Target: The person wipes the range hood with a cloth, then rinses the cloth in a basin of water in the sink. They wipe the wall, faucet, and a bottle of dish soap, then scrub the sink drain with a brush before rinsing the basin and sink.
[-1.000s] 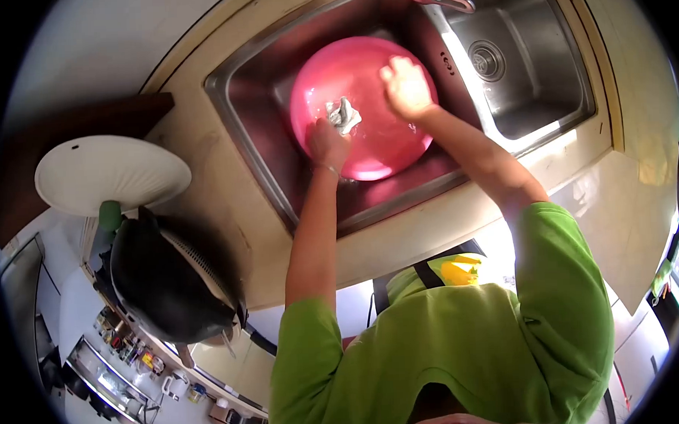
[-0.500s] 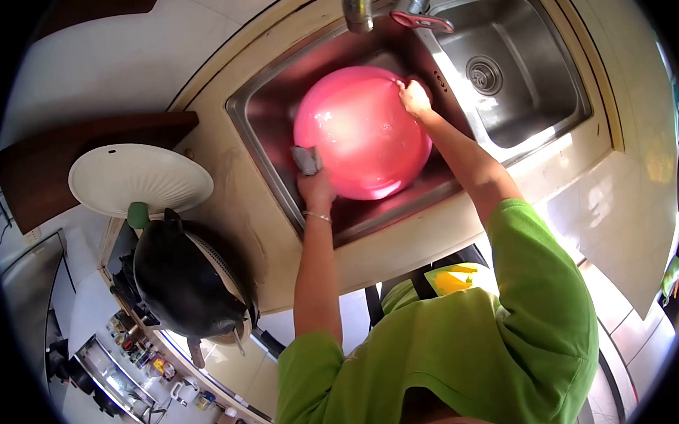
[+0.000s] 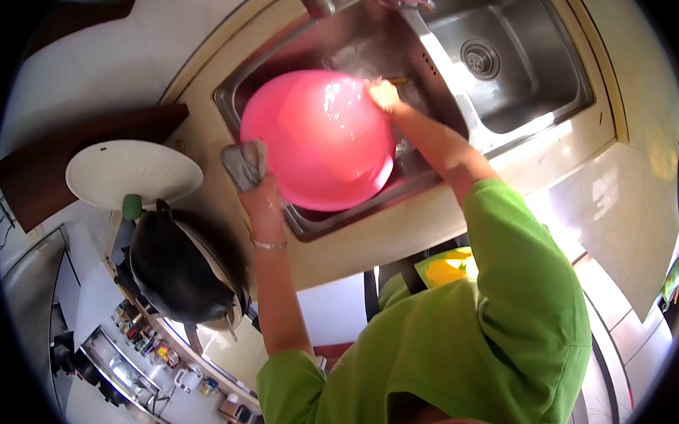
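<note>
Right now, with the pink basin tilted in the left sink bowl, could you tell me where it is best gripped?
Probably at the rim. The pink basin is wide, smooth and wet-looking, so its round wall offers nothing to pinch. It leans in the sink, and the right hand already holds the far edge near the tap. A second grip would likely suit the near-left rim, beside the left hand with its grey cloth.

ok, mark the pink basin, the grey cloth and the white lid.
pink basin [image 3: 318, 142], head view, middle of its upturned underside
grey cloth [image 3: 244, 163], head view, bunched part above the left hand
white lid [image 3: 132, 174], head view, centre of its top
</note>
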### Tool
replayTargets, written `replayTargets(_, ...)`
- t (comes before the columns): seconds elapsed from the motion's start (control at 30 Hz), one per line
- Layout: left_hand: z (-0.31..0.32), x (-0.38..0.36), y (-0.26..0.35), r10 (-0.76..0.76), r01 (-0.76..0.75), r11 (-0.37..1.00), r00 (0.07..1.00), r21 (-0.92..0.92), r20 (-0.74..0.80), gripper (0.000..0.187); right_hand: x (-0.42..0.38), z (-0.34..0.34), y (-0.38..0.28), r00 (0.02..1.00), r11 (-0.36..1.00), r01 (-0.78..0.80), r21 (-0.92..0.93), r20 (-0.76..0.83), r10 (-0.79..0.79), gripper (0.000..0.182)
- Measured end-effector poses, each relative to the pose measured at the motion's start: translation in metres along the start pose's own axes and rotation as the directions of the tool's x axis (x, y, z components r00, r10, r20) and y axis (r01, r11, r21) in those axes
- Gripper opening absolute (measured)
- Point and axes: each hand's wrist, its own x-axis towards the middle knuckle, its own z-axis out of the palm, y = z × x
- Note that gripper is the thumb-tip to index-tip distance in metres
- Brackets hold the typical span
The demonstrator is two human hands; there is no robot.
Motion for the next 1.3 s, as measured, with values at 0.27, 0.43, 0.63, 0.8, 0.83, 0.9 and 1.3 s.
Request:
replayTargets(0.27, 0.0, -0.012, 0.008, -0.074, 0.075, 0.988, 0.997, -0.137, 0.012, 0.021, 0.007, -0.033, -0.003, 0.76, 0.627, 0.644, -0.438, 0.271, -0.591, 0.037)
replayTargets(0.43, 0.01, -0.021, 0.021, -0.044, 0.037, 0.994, 0.997, -0.099, -0.07, 0.014, 0.033, 0.01, 0.062, 0.465, 0.348, 0.884, -0.314, 0.503, -0.728, 0.03)
replayTargets(0.63, 0.005, -0.037, 0.053, 0.047, -0.052, 0.975, 0.998, -0.216, -0.028, 0.022, 0.029, 0.005, 0.032, 0.796, 0.72, 0.601, -0.347, 0.188, -0.575, 0.023)
replayTargets(0.8, -0.003, -0.037, 0.048, 0.277, -0.287, 0.92, 0.958, 0.268, 0.074, 0.035, 0.025, 0.003, 0.0, 0.95, 0.974, 0.224, -0.024, 0.229, -0.213, 0.025)
replayTargets(0.83, 0.002, -0.038, 0.048, 0.587, -0.627, 0.684, 0.777, 0.373, 0.228, 0.036, 0.024, 0.005, -0.003, 0.951, 0.975, 0.221, -0.022, 0.225, -0.21, 0.025)
replayTargets(0.9, 0.024, -0.052, 0.066, 0.596, -0.642, 0.704, 0.767, 0.304, 0.24, 0.038, 0.026, 0.007, -0.006, 0.942, 0.965, -0.077, 0.251, 0.337, -0.012, 0.029)
replayTargets(1.3, 0.014, -0.064, 0.077, 0.708, -0.794, 0.256, 0.543, 0.551, 0.453, 0.041, 0.004, -0.048, -0.027, 0.714, 0.745, 0.665, 0.043, 0.254, -0.652, 0.015)
